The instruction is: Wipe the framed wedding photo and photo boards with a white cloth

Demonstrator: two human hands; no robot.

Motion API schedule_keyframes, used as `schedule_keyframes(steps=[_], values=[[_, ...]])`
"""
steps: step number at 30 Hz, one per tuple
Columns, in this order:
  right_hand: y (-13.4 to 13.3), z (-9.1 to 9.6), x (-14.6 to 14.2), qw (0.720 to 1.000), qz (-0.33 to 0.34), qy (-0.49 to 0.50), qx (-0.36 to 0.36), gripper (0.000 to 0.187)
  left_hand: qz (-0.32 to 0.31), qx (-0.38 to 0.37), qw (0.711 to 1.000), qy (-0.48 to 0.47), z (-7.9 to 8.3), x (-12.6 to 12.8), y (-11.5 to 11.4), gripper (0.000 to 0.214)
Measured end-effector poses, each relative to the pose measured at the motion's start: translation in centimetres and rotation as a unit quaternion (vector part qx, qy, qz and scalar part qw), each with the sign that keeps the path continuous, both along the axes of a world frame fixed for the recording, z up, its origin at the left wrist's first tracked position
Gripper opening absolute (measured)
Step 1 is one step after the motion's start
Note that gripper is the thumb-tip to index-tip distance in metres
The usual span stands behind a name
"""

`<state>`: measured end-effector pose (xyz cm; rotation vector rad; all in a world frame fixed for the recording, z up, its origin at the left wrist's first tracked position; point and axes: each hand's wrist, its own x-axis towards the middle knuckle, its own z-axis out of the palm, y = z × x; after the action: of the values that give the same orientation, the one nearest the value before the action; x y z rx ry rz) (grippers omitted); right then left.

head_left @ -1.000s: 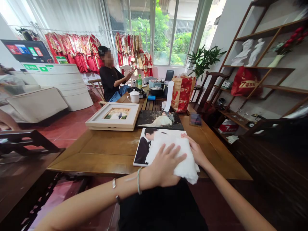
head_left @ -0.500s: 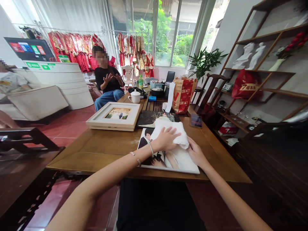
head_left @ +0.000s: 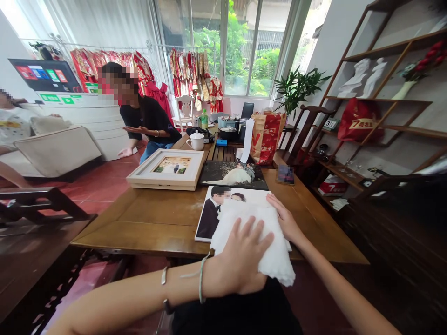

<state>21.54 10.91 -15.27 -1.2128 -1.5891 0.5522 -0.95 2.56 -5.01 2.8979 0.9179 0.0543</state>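
A wedding photo panel (head_left: 209, 218) lies flat at the table's near edge, a couple printed on it. Over its lower right part is spread a white cloth (head_left: 279, 260), overhanging the table edge toward me. My left hand (head_left: 240, 256) presses flat on the cloth with fingers spread. At the panel's right edge, my right hand (head_left: 287, 221) grips the border; its thumb is hidden. Just beyond lies a dark photo panel (head_left: 256, 179) showing a white gown. A pale wooden frame (head_left: 167, 181) with a wedding picture rests to the left.
On the wooden table (head_left: 139, 218) stand a white lidded cup (head_left: 196, 141), a red paper bag (head_left: 267, 139) and a small blurred item (head_left: 285, 174) at right. A person in black (head_left: 153, 118) sits beyond the left side. Shelves (head_left: 387, 102) line the right wall.
My left hand has drawn the cloth toward me, past the table edge, uncovering the panel's top. My right hand stays at the right edge. The seated person has leaned left.
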Motion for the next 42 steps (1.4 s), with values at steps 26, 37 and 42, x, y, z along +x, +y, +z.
schedule_keyframes(steps=[26, 37, 42], values=[[0.2, 0.9, 0.2, 0.999, 0.003, 0.041, -0.031, 0.057, 0.105, 0.124, 0.986, 0.036, -2.4, 5.5, -3.5, 0.095], [-0.1, 0.7, 0.7, 0.996, 0.01, 0.04, -0.085, 0.044, 0.124, 0.042, 0.991, 0.032, -0.5, 3.9, 4.4, 0.068], [-0.3, -0.1, 0.5, 0.998, 0.008, 0.035, -0.055, 0.048, 0.105, 0.104, 0.989, -0.012, -2.0, 4.1, 9.5, 0.058]])
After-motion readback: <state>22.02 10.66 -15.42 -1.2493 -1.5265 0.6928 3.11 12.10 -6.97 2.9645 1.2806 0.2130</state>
